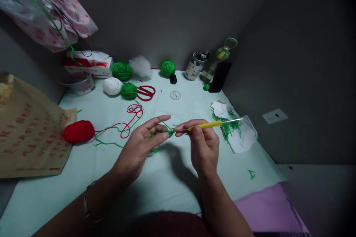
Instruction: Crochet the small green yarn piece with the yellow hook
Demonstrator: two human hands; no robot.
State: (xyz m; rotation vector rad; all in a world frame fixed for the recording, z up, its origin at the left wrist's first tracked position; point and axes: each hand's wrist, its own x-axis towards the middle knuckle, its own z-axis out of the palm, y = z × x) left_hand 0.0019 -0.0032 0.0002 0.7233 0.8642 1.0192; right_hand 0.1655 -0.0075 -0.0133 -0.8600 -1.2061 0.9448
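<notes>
Fingers of the right hand (205,147) are clamped on the yellow handle of a crochet hook (209,124), the thumb pressed along its near side. On the left hand (140,141), the thumb and a bent finger pinch a small green stitched piece (170,133), while the index finger reaches out apart from them, green yarn (165,123) running over it. The piece sits between the hands, above the pale tabletop (162,183), at the hook's left end.
</notes>
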